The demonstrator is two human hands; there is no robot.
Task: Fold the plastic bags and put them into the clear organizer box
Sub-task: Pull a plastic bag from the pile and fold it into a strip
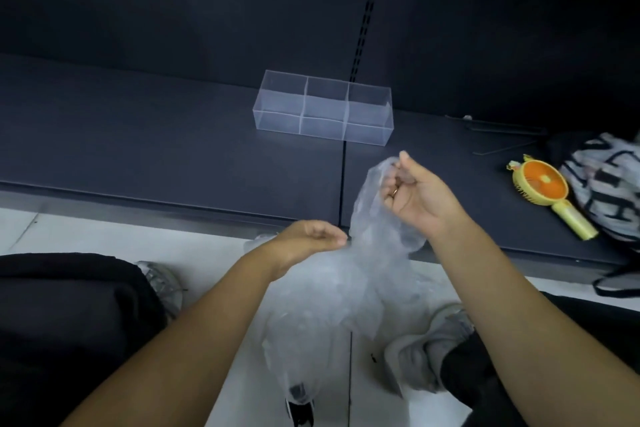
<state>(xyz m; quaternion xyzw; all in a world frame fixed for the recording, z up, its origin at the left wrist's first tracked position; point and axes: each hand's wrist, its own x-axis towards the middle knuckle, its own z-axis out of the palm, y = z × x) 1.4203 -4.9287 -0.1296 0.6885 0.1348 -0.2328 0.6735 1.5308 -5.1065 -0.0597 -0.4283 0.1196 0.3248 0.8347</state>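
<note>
Above shelf edge, right hand [412, 192] raised gripping plastic bag [374, 236]; left hand [311, 239] pinching it.

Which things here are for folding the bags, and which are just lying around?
For the job: plastic bag, pinched by the left hand and gripped by the right hand; clear box with compartments, on the dark shelf.

Lying about: yellow and orange hand fan; black and white patterned bag. Both are on the shelf at the right.
</note>
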